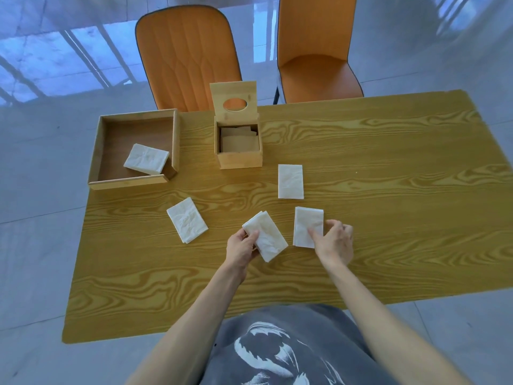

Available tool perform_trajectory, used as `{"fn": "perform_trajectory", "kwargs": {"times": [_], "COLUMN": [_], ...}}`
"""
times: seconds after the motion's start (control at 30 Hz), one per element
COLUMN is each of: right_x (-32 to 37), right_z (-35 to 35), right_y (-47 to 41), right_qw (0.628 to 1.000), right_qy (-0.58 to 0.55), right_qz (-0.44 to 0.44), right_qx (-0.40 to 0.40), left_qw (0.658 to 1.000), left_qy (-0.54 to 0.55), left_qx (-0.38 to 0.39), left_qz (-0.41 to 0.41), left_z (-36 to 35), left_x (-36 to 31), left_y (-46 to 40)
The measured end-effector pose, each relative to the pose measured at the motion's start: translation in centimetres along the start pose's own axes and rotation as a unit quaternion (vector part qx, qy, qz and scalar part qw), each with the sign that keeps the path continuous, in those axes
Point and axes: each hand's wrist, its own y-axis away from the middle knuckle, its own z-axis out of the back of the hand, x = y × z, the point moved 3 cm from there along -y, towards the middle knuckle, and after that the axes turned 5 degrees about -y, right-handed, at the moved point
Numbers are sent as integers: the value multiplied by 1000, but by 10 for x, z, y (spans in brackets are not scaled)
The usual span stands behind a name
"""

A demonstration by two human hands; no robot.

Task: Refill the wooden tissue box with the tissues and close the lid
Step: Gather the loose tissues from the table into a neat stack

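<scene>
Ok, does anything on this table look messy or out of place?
Nothing is damaged or spilled. The tissue stacks are scattered at different angles: one skewed on the table, one tilted in the wooden tray. The tissue box stands open, lid upright.

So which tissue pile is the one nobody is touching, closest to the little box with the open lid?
Start at the small wooden tissue box with its holed lid standing upright, near the far edge of the yellow wood-grain table. Just to its near right lies a white rectangular tissue stack, flat and square to the table. Unlike the two stacks under the hands, it lies alone and untouched.
</scene>
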Motion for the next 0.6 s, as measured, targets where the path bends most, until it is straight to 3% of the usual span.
{"fn": "perform_trajectory", "kwargs": {"times": [0.4, 0.6], "right_x": [2, -4], "right_z": [1, -4], "right_y": [4, 1], "right_qw": [995, 995], "right_qy": [-87, -64], "right_qz": [46, 49], "right_qx": [26, 54], "left_qw": [999, 999], "left_qy": [31, 40], "left_qx": [5, 14], "left_qz": [28, 28], "left_z": [3, 2], "left_x": [7, 7], "left_y": [2, 6]}}
